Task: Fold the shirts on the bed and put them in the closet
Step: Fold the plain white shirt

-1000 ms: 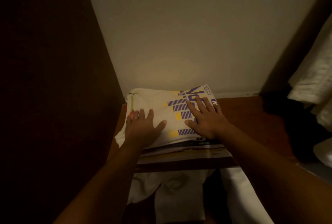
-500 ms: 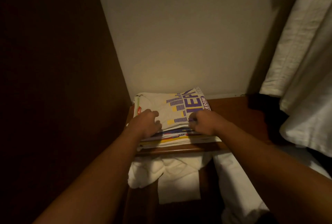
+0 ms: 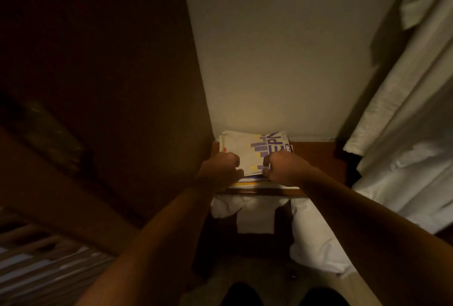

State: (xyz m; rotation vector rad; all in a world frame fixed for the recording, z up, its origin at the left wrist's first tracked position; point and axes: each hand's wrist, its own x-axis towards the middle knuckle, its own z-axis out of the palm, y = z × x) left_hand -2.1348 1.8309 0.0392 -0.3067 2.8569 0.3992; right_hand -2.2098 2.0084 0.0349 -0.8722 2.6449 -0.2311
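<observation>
Both hands, left (image 3: pixel 221 167) and right (image 3: pixel 285 168), have curled fingers (image 3: pixel 267 162) gripping the folded shirt's (image 3: pixel 241 150) near edge, likely squaring it on the stack (image 3: pixel 247 183) below.

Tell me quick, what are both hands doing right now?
Left hand: curled shut, gripping the front edge of the folded white shirt on the shelf.
Right hand: curled shut, gripping the same shirt's front edge.

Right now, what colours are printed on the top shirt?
Purple letters and bars with yellow blocks on the white top shirt, clearest in the head view.
</observation>
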